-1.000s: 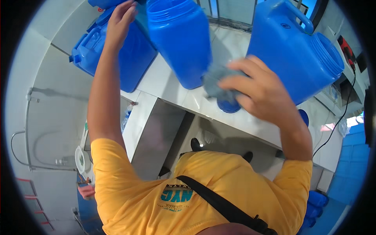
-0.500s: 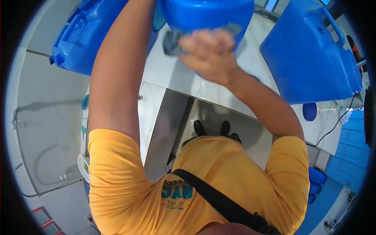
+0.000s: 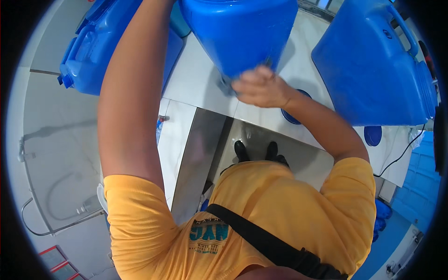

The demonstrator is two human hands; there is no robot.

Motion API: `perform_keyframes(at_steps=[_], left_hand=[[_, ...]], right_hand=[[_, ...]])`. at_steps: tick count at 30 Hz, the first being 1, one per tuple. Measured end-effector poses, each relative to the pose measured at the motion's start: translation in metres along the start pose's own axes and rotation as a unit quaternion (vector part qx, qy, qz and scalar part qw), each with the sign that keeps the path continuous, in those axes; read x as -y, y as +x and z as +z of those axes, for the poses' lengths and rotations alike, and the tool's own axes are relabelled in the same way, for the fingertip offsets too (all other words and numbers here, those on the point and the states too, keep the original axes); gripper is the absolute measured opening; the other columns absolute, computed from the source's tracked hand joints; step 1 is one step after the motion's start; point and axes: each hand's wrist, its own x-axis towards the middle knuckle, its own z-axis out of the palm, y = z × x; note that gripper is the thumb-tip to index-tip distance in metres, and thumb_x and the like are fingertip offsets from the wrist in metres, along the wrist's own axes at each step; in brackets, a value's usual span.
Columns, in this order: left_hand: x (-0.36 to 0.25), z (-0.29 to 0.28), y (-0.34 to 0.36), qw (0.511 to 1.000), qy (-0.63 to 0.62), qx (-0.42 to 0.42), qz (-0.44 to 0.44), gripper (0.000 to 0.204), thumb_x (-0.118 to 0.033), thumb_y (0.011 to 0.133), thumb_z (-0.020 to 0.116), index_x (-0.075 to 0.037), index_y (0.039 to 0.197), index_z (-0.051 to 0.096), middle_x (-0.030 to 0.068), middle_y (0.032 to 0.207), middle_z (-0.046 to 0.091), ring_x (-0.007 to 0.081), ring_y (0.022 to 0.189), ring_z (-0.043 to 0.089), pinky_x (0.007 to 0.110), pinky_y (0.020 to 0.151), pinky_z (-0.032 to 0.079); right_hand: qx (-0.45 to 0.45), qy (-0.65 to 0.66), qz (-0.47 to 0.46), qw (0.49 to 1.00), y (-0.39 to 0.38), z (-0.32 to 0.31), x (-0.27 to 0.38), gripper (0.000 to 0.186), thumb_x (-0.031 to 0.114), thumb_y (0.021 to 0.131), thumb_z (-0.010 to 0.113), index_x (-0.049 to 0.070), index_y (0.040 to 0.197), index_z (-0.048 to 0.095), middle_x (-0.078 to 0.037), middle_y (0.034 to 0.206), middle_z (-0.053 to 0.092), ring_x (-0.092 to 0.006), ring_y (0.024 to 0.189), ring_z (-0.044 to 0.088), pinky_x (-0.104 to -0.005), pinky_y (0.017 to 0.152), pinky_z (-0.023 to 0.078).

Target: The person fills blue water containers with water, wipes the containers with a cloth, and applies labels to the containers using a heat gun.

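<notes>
White tiled tabletop [image 3: 196, 81] lies beneath the middle blue jerrycan [image 3: 238, 39], flanked by others. Half a second ago the grey cloth [image 3: 227, 87] was higher up; the right hand [image 3: 261, 87] has brought it down, so work now centres on the jerrycan's lower end. Right grip: clenched around the cloth. Left grip: beyond view, cannot tell.

At least three large blue jugs [image 3: 242, 39]; two round dark-blue lids [image 3: 373, 136]; one grey cloth [image 3: 226, 87]; one visible right hand [image 3: 259, 88]; two dark shoes [image 3: 241, 150].
</notes>
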Motion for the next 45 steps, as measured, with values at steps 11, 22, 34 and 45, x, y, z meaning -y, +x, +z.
perform_keyframes(at_steps=[11, 22, 34, 45], left_hand=[[0.015, -0.005, -0.009, 0.989, 0.083, -0.016, 0.123, 0.042, -0.021, 0.088, 0.064, -0.004, 0.126, 0.055, 0.0209, 0.121, 0.057, 0.0424, 0.120, 0.050, 0.049, 0.105, 0.038], [0.026, 0.003, -0.001, 0.981, 0.089, -0.056, 0.162, 0.020, -0.023, 0.094, 0.061, -0.008, 0.108, 0.059, 0.0039, 0.097, 0.058, 0.0195, 0.093, 0.059, 0.044, 0.110, 0.037], [0.016, 0.001, 0.007, 0.953, -0.261, 0.007, -0.153, 0.030, -0.041, 0.094, 0.057, -0.012, 0.090, 0.053, -0.0037, 0.083, 0.049, 0.0106, 0.080, 0.052, 0.041, 0.115, 0.027], [0.011, 0.000, -0.001, 0.997, 0.071, -0.016, 0.020, 0.024, -0.027, 0.089, 0.057, -0.013, 0.108, 0.060, 0.0139, 0.105, 0.058, 0.0380, 0.101, 0.055, 0.048, 0.096, 0.041]], right_hand=[[-0.209, 0.021, 0.086, 0.974, 0.035, -0.031, -0.063, 0.020, 0.028, 0.070, 0.071, 0.033, 0.090, 0.068, 0.008, 0.122, 0.060, -0.0234, 0.111, 0.050, -0.0424, 0.095, 0.036], [-0.349, 0.274, 0.455, 0.772, 0.046, -0.024, -0.111, 0.030, 0.008, 0.087, 0.059, 0.003, 0.116, 0.055, -0.015, 0.115, 0.056, -0.0320, 0.107, 0.051, -0.0434, 0.096, 0.039], [-0.259, 0.249, 0.497, 0.790, 0.070, -0.071, -0.090, 0.030, 0.016, 0.097, 0.049, -0.005, 0.116, 0.059, -0.017, 0.108, 0.060, -0.0307, 0.100, 0.060, -0.0384, 0.087, 0.048], [-0.191, 0.362, 0.584, 0.701, 0.099, -0.088, -0.110, 0.031, 0.024, 0.095, 0.056, -0.002, 0.110, 0.063, -0.007, 0.080, 0.062, -0.0193, 0.079, 0.061, -0.0345, 0.072, 0.051]])
